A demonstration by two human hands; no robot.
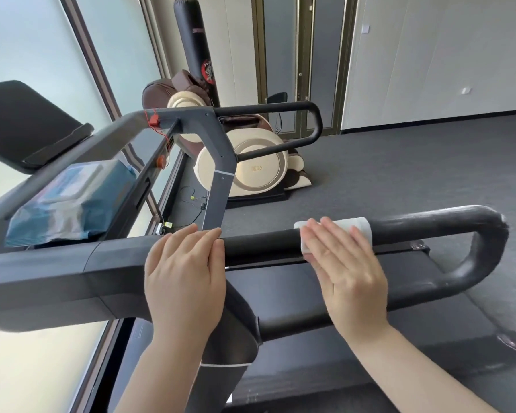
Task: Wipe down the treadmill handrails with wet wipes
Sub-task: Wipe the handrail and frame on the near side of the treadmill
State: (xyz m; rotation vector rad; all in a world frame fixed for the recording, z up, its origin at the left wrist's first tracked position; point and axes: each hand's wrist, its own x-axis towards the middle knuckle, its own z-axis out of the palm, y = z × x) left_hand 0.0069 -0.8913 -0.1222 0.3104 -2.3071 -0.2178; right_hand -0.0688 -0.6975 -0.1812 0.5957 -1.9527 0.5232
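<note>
1. Right hand (344, 263) lies flat, fingers straight, pressing a white wet wipe (356, 228) onto the top bar of the near handrail (429, 226). No curl round the bar.
2. Left hand (185, 275) rests open on the console arm (57, 269), fingertips just where the rail's padded sleeve begins; it holds nothing.
3. Step in hand, as I judge it: stroking along the rail. To do it well, wrap the wipe round the tube so the underside gets covered too, and carry it on through the end bend.
4. Rail is a round tube, matte black, foam-like; its looped end looks scuffed or dusty, though blur makes that uncertain.
5. Wipe is thin, limp, draped over the curve.
6. Wipes pack (72, 207), blue crinkled film, sits on the console tray.
7. Far handrail (280, 108) shows no wipe on it.
</note>
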